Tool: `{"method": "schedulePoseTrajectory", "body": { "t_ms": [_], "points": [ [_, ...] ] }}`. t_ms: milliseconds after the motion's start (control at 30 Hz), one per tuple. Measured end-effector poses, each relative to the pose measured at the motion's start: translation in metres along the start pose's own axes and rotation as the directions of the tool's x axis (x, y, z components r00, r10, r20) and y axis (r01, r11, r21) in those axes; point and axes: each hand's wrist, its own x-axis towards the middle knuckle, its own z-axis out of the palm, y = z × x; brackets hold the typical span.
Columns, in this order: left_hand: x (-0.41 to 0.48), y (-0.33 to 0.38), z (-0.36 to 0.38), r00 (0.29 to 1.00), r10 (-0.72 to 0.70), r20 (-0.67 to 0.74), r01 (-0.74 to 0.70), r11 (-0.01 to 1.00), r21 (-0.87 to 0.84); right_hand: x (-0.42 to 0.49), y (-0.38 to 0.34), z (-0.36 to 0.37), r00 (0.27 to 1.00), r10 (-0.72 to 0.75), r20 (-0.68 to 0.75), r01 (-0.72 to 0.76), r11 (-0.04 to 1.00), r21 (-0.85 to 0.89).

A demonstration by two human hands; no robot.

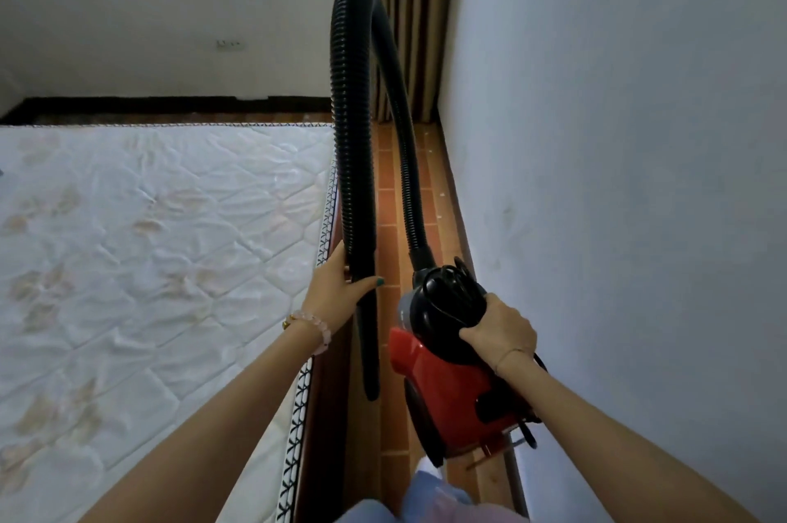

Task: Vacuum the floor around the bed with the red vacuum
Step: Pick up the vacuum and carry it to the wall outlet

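Observation:
The red vacuum (pixel 451 386) hangs above the tiled floor strip (pixel 389 207) between the bed and the right wall. My right hand (pixel 500 333) grips its black top handle, where a coil of cord sits. A black ribbed hose (pixel 345 96) arches up from the vacuum's front and comes down on the left into a smooth black nozzle tube (pixel 369 348). My left hand (pixel 340 288) holds that tube near its upper end, thumb across the front. The tube's tip points down beside the bed's edge.
The bed's bare quilted mattress (pixel 149 267) fills the left, with a wooden frame edge (pixel 328 386) along the aisle. A pale wall (pixel 617 182) closes the right side. Striped curtains (pixel 411 24) hang at the far end of the narrow aisle.

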Motion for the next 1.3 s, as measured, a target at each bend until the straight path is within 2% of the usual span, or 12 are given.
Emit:
{"method": "schedulePoseTrajectory", "body": {
  "t_ms": [300, 633, 1000, 1300],
  "points": [
    [0.166, -0.002, -0.014, 0.998, -0.049, -0.043, 0.047, 0.998, -0.045, 0.16, -0.066, -0.025, 0.998, -0.06, -0.008, 0.06, 0.996, -0.065],
    [0.378, -0.008, -0.06, 0.999, -0.011, 0.041, 0.013, 0.999, -0.049, 0.326, -0.166, -0.029, 0.999, -0.008, -0.04, 0.005, 0.998, -0.066],
    [0.554, -0.013, -0.082, 0.999, 0.004, 0.049, -0.002, 0.999, -0.051, 0.494, -0.252, -0.048, 0.996, -0.015, -0.093, 0.012, 0.999, -0.029],
    [0.721, -0.011, -0.067, 0.999, -0.042, 0.018, 0.043, 0.999, -0.031, 0.677, -0.292, -0.054, 0.998, -0.058, -0.017, 0.058, 0.998, -0.017]
  ]
}}
